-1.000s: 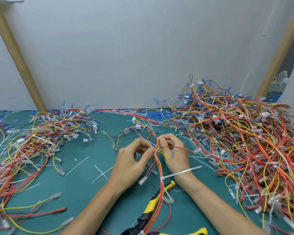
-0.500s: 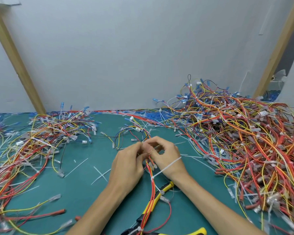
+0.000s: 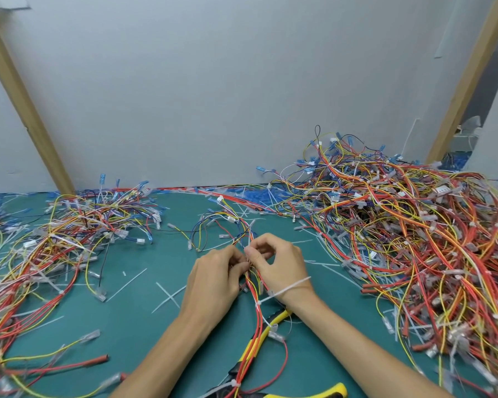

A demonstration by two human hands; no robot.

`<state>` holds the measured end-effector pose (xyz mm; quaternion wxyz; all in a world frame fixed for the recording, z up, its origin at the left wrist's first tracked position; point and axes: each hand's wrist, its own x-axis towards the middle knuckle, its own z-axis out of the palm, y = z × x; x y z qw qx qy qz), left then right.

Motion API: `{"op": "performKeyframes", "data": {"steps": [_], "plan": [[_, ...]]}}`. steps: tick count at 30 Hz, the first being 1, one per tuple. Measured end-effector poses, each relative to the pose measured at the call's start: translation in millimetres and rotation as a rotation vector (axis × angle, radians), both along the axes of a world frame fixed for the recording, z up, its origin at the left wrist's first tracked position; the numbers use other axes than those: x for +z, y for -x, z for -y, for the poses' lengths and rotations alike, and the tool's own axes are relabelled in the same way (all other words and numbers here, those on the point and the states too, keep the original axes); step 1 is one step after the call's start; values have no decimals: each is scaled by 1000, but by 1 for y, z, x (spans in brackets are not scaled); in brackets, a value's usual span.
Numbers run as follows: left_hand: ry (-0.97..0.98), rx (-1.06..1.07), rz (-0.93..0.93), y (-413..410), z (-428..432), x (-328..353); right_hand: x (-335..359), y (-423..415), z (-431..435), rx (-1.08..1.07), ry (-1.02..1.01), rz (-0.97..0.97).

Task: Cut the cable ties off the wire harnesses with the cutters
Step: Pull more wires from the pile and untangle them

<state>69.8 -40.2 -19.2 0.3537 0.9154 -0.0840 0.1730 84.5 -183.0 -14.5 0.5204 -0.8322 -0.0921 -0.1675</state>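
One wire harness [image 3: 256, 320] of red, orange and yellow wires runs from the table's near edge up between my hands. My left hand [image 3: 213, 280] and my right hand [image 3: 279, 262] meet at its upper part and both pinch the wires there. A white cable tie [image 3: 288, 287] on the harness sticks out across my right wrist. Another tie [image 3: 237, 384] wraps the wires near the bottom edge. The yellow-and-black cutters [image 3: 273, 320] lie on the green mat [image 3: 144, 326] under the harness, with neither hand on them.
A large heap of harnesses [image 3: 414, 239] fills the right side up to the grey wall. A smaller heap [image 3: 55, 248] lies at the left. Loose white tie offcuts [image 3: 167, 297] are scattered on the mat. Wooden posts [image 3: 26, 104] lean at both sides.
Both hands have closed together on the harness and shifted slightly away from me. The white cable tie has swung from beside my right hand to across my right wrist.
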Motion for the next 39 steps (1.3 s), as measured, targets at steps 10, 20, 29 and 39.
{"op": "performKeyframes", "data": {"steps": [10,20,29,39], "plan": [[-132,34,33,1,8,5,-3,3,3,-107,-3,51],[-181,23,105,3,8,6,-4,3,3,-108,-76,88],[270,-114,-139,3,-3,8,-3,-6,8,26,-340,-12],[470,-584,-427,5,-12,20,-8,-13,14,-68,-505,-54]]}}
